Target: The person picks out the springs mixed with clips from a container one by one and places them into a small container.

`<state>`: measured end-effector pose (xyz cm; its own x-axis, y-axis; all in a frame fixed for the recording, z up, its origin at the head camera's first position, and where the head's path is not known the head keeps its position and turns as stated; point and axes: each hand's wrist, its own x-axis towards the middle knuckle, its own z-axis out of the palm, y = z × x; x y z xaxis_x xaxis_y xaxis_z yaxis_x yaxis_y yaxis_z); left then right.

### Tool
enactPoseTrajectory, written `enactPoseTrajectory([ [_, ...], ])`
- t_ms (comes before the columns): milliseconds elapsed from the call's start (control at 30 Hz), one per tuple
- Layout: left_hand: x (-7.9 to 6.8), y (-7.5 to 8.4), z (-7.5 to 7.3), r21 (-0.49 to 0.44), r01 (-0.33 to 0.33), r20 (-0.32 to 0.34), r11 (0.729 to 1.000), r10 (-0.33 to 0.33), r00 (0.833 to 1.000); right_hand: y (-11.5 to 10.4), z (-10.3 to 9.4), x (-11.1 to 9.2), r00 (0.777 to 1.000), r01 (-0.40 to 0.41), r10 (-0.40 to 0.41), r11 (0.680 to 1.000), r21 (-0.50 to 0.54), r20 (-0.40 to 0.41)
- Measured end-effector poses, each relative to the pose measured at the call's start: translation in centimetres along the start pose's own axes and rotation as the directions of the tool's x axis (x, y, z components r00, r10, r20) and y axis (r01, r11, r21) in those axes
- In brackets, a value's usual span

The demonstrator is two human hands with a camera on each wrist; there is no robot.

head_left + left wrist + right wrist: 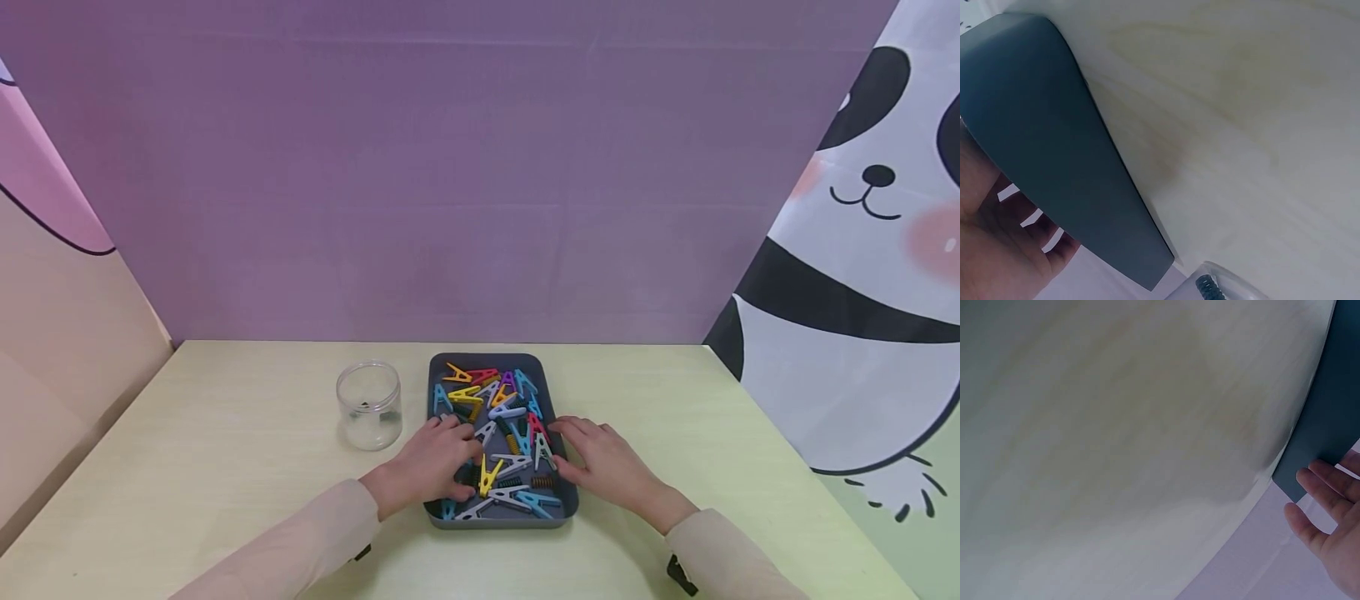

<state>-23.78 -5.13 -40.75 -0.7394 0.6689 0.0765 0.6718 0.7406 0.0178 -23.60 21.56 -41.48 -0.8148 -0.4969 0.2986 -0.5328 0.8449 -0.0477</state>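
Observation:
A dark grey tray (564,510) holds many plastic clothespins in several colours, among them a yellow clothespin (487,477), a red clothespin (535,423) and a blue clothespin (536,502). Small coil-like pieces lie between them, such as a brown coil (542,482). My left hand (435,462) reaches over the tray's left rim, thumb and fingers spread apart above the clothespins; its fingertips are partly hidden. At the right rim is my right hand (611,467), its fingers loosely bent and the fingertips at the edge. The left wrist view shows mostly the tray's outer wall (1054,137).
Left of the tray stands a clear round jar (369,408) with something small and dark inside; the left wrist view shows a dark coil (1210,287) in it. The pale wooden table (247,433) meets a purple backdrop (450,183) behind.

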Motion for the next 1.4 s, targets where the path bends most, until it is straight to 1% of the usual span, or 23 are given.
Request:
enactPoseTrajectory([
  [233, 0.0, 0.0, 0.0, 0.0, 0.005, 0.007, 1.0, -0.005, 1.0, 0.1, 0.1, -0.1, 1.0, 0.009, -0.008, 1.0, 0.009, -0.015],
  [500, 0.1, -0.1, 0.1, -0.007, 0.004, 0.014, 1.0, -0.004, 1.0, 0.2, 0.1, 0.0, 1.0, -0.006, 0.006, 1.0, 0.012, 0.005],
  [733, 0.0, -0.2, -0.5, -0.026, 0.012, 0.013, 1.0, -0.012, 1.0, 0.2, 0.2, 0.1, 1.0, 0.005, -0.005, 1.0, 0.01, -0.008],
  [933, -0.3, -0.5, -1.4, -0.053, 0.009, -0.003, 0.999, -0.01, 1.0, 0.2, 0.2, 0.1, 1.0, 0.01, -0.01, 1.0, 0.004, -0.016],
  [1133, -0.7, -1.1, -2.5, -0.064, -0.007, -0.054, 0.998, 0.003, 0.999, 0.1, 0.2, 0.1, 1.0, 0.001, -0.001, 1.0, 0.0, 0.006],
  [1267, -1.0, -1.7, -3.3, -0.083, 0.001, -0.071, 0.997, -0.007, 0.997, 0.0, 0.1, 0.1, 1.0, -0.002, 0.002, 1.0, 0.002, 0.013],
  [1400, -1.3, -2.3, -4.0, -0.098, 0.024, -0.089, 0.995, -0.033, 0.995, -0.1, 0.0, 0.1, 1.0, -0.001, 0.0, 1.0, 0.002, 0.009],
])
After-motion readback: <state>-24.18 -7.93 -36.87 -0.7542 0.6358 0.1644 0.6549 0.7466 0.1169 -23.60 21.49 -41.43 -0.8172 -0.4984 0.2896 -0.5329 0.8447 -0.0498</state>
